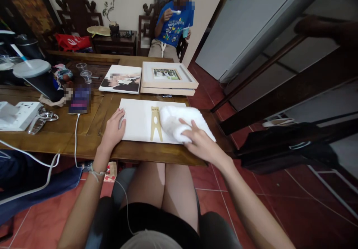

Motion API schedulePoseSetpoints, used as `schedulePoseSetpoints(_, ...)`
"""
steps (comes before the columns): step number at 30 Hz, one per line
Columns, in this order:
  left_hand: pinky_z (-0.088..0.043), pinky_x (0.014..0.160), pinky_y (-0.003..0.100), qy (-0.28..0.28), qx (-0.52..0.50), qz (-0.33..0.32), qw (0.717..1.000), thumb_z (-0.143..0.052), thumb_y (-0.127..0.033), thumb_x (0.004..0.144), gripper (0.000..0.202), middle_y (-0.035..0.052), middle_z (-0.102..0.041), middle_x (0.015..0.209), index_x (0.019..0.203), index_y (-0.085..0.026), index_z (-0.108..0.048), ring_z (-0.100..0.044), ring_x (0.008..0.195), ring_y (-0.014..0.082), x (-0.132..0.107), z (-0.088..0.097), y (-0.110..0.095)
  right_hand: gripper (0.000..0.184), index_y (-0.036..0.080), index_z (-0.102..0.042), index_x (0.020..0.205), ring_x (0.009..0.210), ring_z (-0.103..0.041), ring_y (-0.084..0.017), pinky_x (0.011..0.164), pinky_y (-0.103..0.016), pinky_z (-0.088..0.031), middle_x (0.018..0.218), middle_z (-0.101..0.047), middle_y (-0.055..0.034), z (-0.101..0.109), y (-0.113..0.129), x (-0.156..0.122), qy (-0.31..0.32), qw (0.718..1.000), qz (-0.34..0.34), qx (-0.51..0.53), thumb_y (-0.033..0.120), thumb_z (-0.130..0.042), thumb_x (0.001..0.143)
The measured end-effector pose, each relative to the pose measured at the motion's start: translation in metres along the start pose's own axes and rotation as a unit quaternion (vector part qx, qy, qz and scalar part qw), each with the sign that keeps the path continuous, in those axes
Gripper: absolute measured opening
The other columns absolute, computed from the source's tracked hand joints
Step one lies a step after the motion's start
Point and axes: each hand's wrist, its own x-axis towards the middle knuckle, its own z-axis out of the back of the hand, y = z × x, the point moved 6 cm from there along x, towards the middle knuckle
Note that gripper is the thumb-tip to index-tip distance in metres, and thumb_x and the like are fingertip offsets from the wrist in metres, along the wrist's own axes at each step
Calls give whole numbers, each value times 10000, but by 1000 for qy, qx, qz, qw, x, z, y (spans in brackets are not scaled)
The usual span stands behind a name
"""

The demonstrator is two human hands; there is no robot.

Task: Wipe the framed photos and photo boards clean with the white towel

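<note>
A white flat panel (140, 120) lies face down on the wooden table (92, 129) in front of me, with a tan stand piece (156, 124) on its back. My left hand (114, 127) rests on the panel's left edge, fingers curled over it. My right hand (200, 140) presses a white cloth (175, 121) onto the panel's right half, fingers flat on the cloth.
Behind the panel lie a photo print (121, 79) and stacked pale frames (167, 78). To the left are a phone (80, 99) on a cable, a white power strip (19, 115), cups and a lidded pot. A person in a blue shirt (175, 21) sits eating at the far end.
</note>
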Motion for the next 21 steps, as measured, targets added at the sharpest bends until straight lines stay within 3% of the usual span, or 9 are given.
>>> schedulePoseSetpoints(3,-387,1139,502,-2,1,-2,1000,-461,-239,888,368,167,-608,1343,1175,-96,-643,-501,1334,283,0,0,1,318,131,-649,929,1427,-317,-338,1155,-650,-204,1308,-620,-196,-8,-28,44,-37,998,-23,-35,2,-446,721)
schedulePoseSetpoints(6,-388,1141,503,0,-1,3,1000,-467,-238,886,362,152,-614,1340,1176,-118,-646,-504,1331,281,0,0,0,352,106,-654,993,1438,-273,-385,1123,-701,-195,1425,-519,-198,-13,-33,63,-56,995,-40,-71,-1,-460,720)
schedulePoseSetpoints(9,-378,1146,515,2,-12,7,1000,-474,-236,885,358,138,-614,1342,1182,-137,-646,-499,1335,284,0,1,-1,317,126,-657,923,1442,-255,-398,1123,-705,-199,1477,-466,-167,-14,-11,45,-49,996,-11,-74,3,-462,705)
schedulePoseSetpoints(15,-370,1151,504,7,-9,6,1000,-466,-236,895,369,154,-596,1362,1198,-112,-638,-488,1344,282,0,2,-4,299,189,-613,763,1421,-327,-352,1144,-651,-262,1446,-515,-117,6,51,-41,7,999,37,-21,0,-421,634)
schedulePoseSetpoints(18,-372,1148,508,4,-2,5,1000,-470,-236,896,362,150,-602,1356,1192,-117,-642,-495,1338,284,0,2,-4,351,220,-608,785,1374,-422,-317,1127,-603,-337,1433,-534,-81,17,51,-57,43,998,36,10,-3,-405,604)
schedulePoseSetpoints(21,-386,1140,503,1,1,1,1000,-472,-244,895,355,134,-614,1345,1183,-128,-644,-501,1333,279,1,1,-3,294,233,-571,752,1295,-524,-307,1124,-571,-355,1402,-569,-69,18,23,-38,41,999,9,30,19,-408,633)
